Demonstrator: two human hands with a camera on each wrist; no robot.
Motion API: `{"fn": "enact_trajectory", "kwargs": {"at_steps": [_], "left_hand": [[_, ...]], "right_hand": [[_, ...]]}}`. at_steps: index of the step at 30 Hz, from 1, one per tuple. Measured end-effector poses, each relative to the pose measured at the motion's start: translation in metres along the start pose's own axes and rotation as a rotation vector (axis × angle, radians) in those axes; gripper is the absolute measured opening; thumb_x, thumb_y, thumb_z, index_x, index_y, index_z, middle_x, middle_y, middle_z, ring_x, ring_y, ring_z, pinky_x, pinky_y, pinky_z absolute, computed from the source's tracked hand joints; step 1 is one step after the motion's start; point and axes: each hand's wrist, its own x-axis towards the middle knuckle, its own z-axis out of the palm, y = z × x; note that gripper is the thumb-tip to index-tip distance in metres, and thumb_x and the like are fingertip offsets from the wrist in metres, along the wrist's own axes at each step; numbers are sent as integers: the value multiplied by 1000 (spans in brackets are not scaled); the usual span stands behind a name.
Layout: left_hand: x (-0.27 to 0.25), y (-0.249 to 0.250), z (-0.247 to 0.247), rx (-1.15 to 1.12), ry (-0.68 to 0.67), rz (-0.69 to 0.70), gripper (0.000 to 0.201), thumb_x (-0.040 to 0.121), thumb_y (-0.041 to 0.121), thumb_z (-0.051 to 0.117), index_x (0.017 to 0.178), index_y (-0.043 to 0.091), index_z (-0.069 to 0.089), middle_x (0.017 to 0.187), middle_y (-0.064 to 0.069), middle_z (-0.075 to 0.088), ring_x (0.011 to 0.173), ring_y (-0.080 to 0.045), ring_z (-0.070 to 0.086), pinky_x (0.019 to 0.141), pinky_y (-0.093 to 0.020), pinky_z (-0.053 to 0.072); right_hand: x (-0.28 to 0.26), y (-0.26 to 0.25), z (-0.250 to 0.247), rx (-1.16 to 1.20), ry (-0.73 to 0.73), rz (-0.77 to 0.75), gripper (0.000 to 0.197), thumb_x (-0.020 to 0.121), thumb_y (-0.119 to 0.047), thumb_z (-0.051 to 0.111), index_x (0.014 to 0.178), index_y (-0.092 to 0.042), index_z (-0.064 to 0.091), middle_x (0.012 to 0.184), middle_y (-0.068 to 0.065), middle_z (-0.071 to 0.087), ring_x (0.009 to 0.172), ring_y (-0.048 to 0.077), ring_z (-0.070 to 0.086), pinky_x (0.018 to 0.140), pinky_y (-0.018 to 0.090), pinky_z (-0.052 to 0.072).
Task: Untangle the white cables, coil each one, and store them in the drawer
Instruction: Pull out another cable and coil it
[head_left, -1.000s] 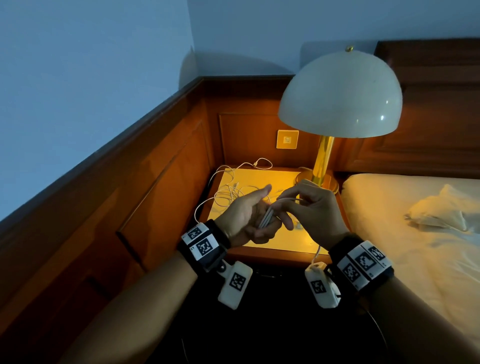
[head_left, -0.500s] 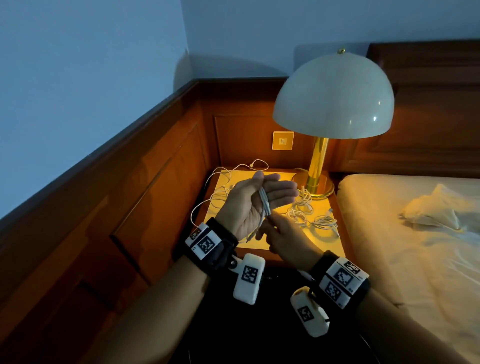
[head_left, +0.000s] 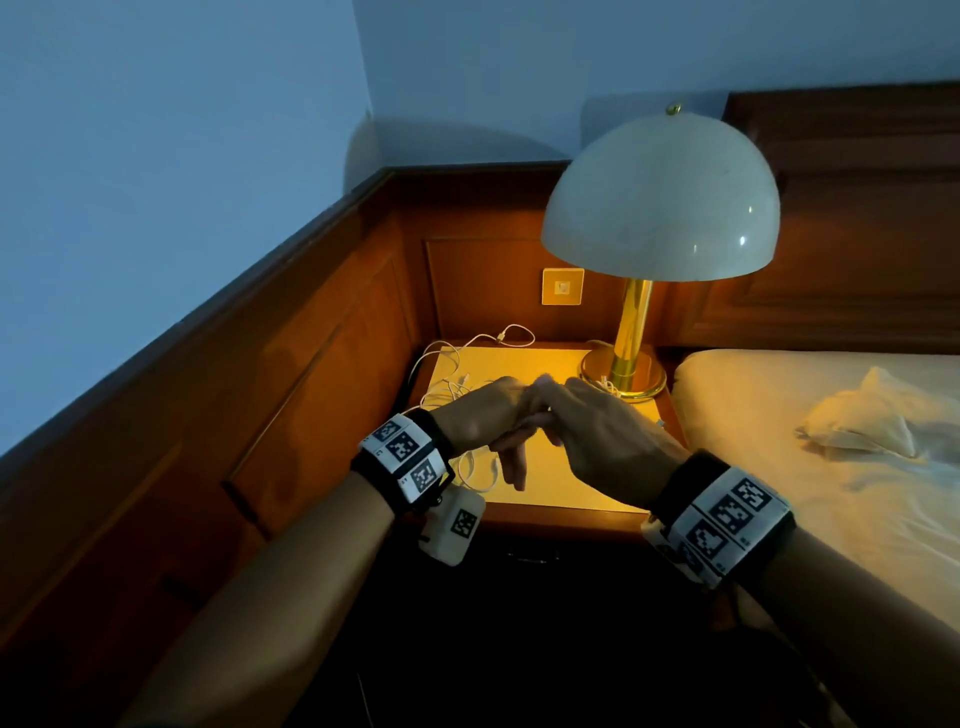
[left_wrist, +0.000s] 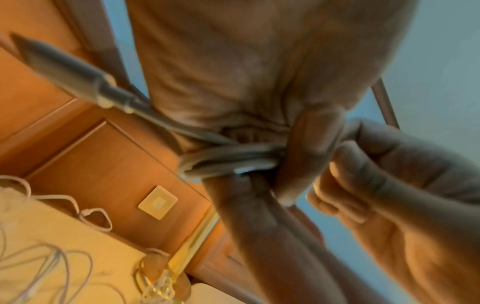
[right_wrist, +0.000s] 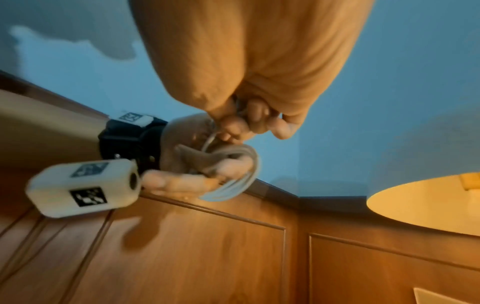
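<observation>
Since the earlier frame, left hand (head_left: 480, 415) has turned palm-down; its fingers (left_wrist: 259, 216) carry coiled white cable (left_wrist: 228, 158). Right hand (head_left: 597, 431) pinches the strand above the bench (head_left: 561, 488). Loose cables (head_left: 441, 379) lie beyond, beside the lamp (head_left: 660, 208).

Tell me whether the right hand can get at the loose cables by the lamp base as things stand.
Probably not yet: the right hand pinches the cable wound round the left hand. The loose cables lie just beyond, unobstructed.
</observation>
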Motion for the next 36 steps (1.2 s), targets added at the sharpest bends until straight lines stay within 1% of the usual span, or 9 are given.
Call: {"fn": "enact_trajectory", "kwargs": {"at_steps": [4,7,9,12,18,24,28,32,36], "left_hand": [[-4,-3,0,-125,-206,8,112,91,76,1,84,-18,61,39,-13,32,58,-34,69,76,-51,57],[0,-11,-4,-229,-311,10,121,87,78,-6,97,-24,57,36,-3,33,52,-28,67,69,-39,55],[-1,-11,-5,-272,-325,25,122,88,77,-7,103,-24,58,37,-4,34,53,-28,67,69,-38,57],[0,-12,-3,-345,-185,32,111,96,72,5,103,-26,57,40,-8,42,57,-32,68,74,-44,56],[0,-16,8,-287,195,202,38,106,21,48,94,-11,64,51,-9,37,60,-36,68,61,-37,57],[2,-28,27,-314,463,303,34,99,23,61,88,-8,67,54,-27,55,50,-32,67,52,-34,55],[-1,-29,32,-331,445,322,29,102,21,55,82,5,68,49,-12,45,47,-27,60,48,-30,47],[2,-33,28,-431,367,300,34,106,20,47,77,8,59,52,2,29,39,-13,28,41,-21,25],[1,-31,19,-470,318,295,34,107,17,43,76,6,51,54,5,23,41,-10,20,41,-18,23]], "right_hand": [[-2,4,-5,48,-33,10,23,103,-26,46,123,-15,39,71,-20,49,76,-12,48,88,31,37],[-4,8,-4,-19,-50,3,35,105,-34,37,129,-12,48,89,-11,58,83,-3,45,91,33,39],[-4,11,-2,-107,-65,-45,37,103,-37,29,111,-15,57,90,-2,60,83,11,48,87,38,44],[-3,15,1,-166,-30,-52,35,101,-37,25,89,-20,53,77,-5,52,73,13,41,76,36,43],[-8,19,18,63,205,156,26,104,-27,40,85,-18,56,74,-3,55,66,15,49,60,36,44],[-11,3,37,273,428,389,26,102,-16,50,80,-9,62,65,0,57,58,13,50,51,27,36],[-11,-1,41,443,523,488,31,103,-16,50,75,-9,61,59,0,52,53,13,41,52,32,34],[-12,2,35,669,405,445,39,105,-31,42,91,-3,65,76,24,46,67,28,35,63,41,32],[-15,8,27,475,312,322,23,106,-15,42,105,-12,65,77,6,56,70,20,48,65,36,39]]}}
